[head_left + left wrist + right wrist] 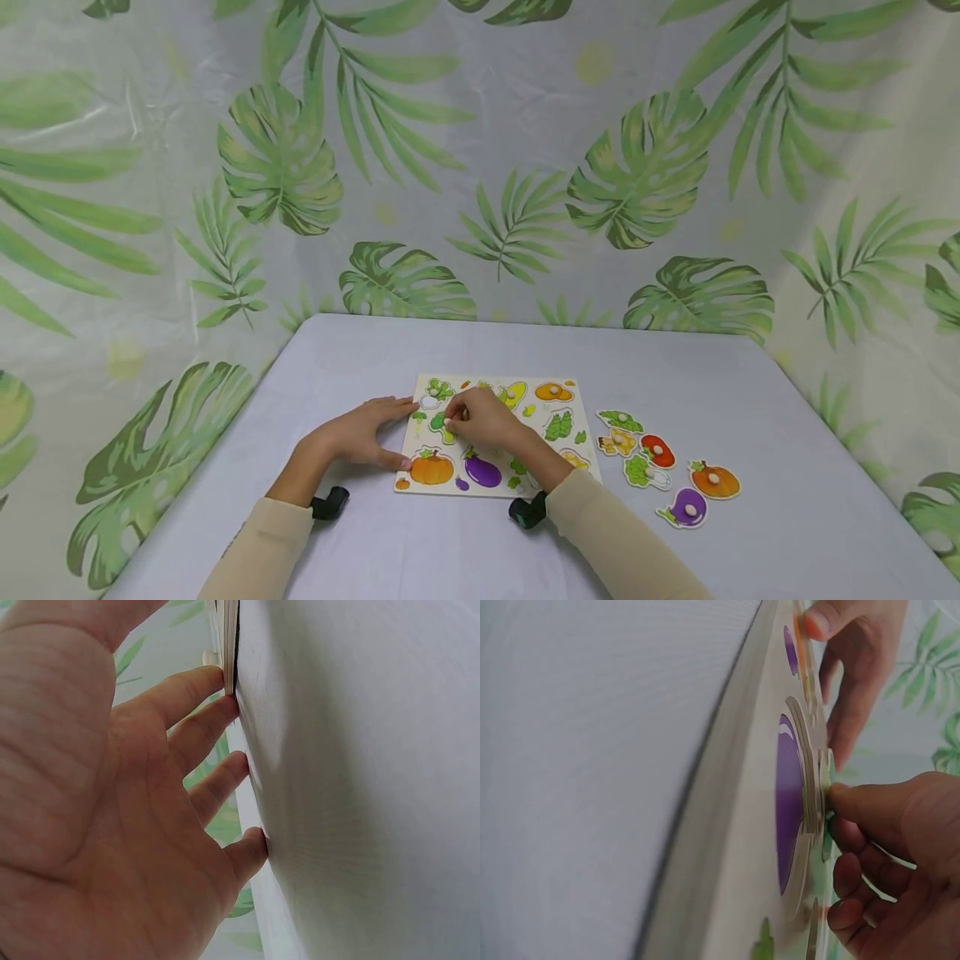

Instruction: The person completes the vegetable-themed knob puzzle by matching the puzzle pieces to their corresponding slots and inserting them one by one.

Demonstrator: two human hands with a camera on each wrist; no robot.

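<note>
A wooden vegetable puzzle board [495,493] lies flat on the table. My right hand [483,418] pinches the small knob of a green broccoli piece [437,422] over the board's left part. In the right wrist view that green piece [827,840] stands at the thumb and index finger, partly hidden by them. My left hand [360,432] steadies the board's left edge, fingers spread, its thumb by the lower left corner near the pumpkin picture [431,469]. In the left wrist view, two fingertips touch the board's edge [229,645]. The eggplant picture [482,472] is below my right hand.
Right of the board lie several loose knobbed pieces: peas [621,421], a yellow piece [617,442], a tomato [657,451], a cabbage-like piece [641,471], a pumpkin [715,480] and an eggplant [686,508]. Knobbed pieces sit along the board's top row. A leaf-print curtain [525,150] hangs behind.
</note>
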